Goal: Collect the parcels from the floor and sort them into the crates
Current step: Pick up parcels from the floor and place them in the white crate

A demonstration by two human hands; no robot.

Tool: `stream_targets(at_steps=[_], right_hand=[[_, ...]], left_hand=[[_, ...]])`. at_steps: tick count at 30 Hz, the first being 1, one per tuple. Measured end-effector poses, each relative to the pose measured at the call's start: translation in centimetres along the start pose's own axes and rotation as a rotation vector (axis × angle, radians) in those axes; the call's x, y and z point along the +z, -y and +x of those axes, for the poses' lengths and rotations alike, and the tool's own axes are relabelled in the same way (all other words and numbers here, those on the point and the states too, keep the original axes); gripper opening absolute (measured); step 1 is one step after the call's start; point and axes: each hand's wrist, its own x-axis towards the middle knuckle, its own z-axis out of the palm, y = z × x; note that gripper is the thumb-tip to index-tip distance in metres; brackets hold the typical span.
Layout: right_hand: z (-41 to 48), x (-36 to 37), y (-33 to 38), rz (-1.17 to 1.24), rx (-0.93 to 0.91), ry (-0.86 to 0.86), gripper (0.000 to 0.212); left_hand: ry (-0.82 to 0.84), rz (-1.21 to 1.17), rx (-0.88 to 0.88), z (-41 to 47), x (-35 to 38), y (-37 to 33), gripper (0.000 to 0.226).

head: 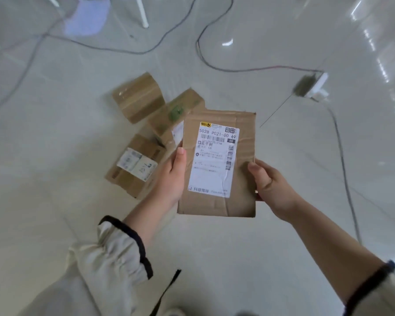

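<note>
Pinching flat parcel (244,142) at both side edges, left grip (171,179) and right grip (269,185); could slip onto boxes (138,98) beyond left grip if loosened.

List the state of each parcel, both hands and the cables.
held parcel, off the floor, label up, creased.
left hand, grips the held parcel's left edge.
right hand, grips its right edge.
far box, on the floor, taped shut.
middle box, on the floor, partly hidden by the held parcel.
near box, on the floor, label up.
cables, lying loose on the floor.
</note>
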Motion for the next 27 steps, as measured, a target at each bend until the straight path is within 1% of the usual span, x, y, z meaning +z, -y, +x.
stream_targets(at_steps=[2,3,5,8,9,11,13,14,16,18,21,24,27], right_hand=[[-3.7,-1.1,7.4,-0.003,-0.036,-0.017,0.029],[-6.1,-1.6,11.4,-0.014,-0.053,-0.024,0.028],[-11.3,-2.4,20.1,-0.050,-0.088,-0.028,0.028],[-19.8,-3.5,33.8,-0.102,-0.145,-0.039,0.029],[-22.5,-3.9,38.0,-0.110,-0.175,-0.056,0.029],[-27.8,-4.5,45.1,-0.125,-0.243,-0.096,0.030],[-32.1,-4.4,51.1,-0.177,-0.310,-0.085,0.031],[-33.7,-4.4,53.3,-0.157,-0.341,-0.082,0.030],[-36.6,-4.2,55.8,-0.121,-0.394,-0.090,0.032],[-38.9,-3.7,57.5,-0.141,-0.447,-0.122,0.035],[-40.7,-3.5,58.5,-0.130,-0.482,-0.141,0.036],[-42.3,-4.0,58.6,-0.115,-0.497,-0.211,0.036],[-44.4,-4.8,59.0,-0.145,-0.542,-0.249,0.036]], left_hand=[[0.016,-0.018,0.023,-2.3,-2.3,-7.5,0.020],[0.019,-0.029,0.022,-4.0,-3.6,-11.7,0.020],[0.030,-0.067,0.030,-7.3,-6.5,-19.9,0.026],[0.060,-0.167,0.035,-13.0,-11.3,-33.3,0.044],[0.071,-0.213,0.030,-14.8,-12.8,-37.6,0.043],[0.064,-0.277,0.049,-18.3,-15.5,-44.9,0.037],[0.062,-0.268,0.131,-21.4,-17.9,-51.3,0.036],[0.071,-0.268,0.164,-22.6,-18.9,-53.7,0.037],[0.079,-0.254,0.199,-24.7,-20.2,-56.7,0.039],[0.088,-0.246,0.244,-26.5,-21.1,-59.0,0.042],[0.083,-0.266,0.297,-28.1,-21.6,-60.8,0.044],[0.067,-0.253,0.357,-29.5,-21.4,-61.9,0.042],[0.123,-0.262,0.394,-30.8,-20.7,-63.2,0.039]])
